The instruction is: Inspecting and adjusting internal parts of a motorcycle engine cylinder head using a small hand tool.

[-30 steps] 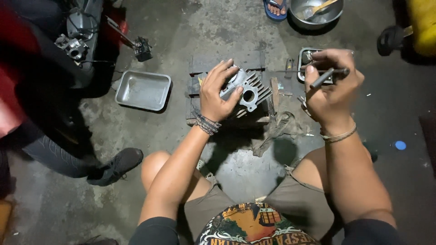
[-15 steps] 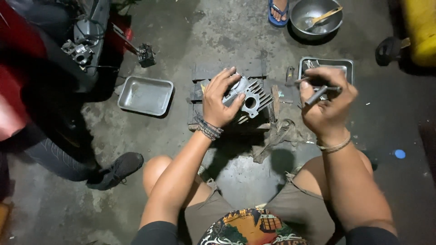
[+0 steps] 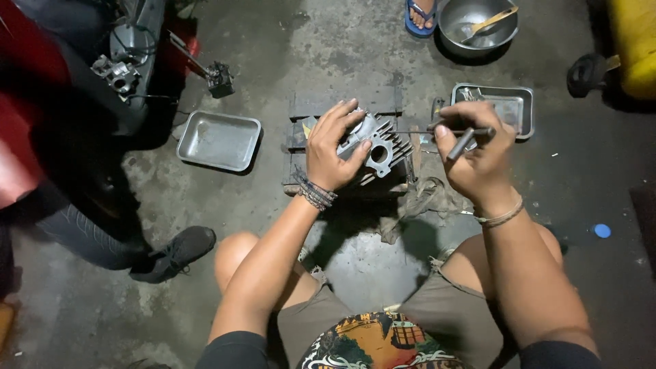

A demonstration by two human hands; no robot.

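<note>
Finned engine cylinder [image 3: 381, 152] sits on a dark wooden block [image 3: 342, 104]; our left hand [image 3: 335, 150] grips its top, fingers curled over it. Just right of the cylinder, our right hand [image 3: 475, 154] clasps a thin metal tool [image 3: 462, 142].

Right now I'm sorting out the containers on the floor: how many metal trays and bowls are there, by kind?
Trays: 2, one left, one right
Bowl: 1, a utensil in it
Total: 3
</note>
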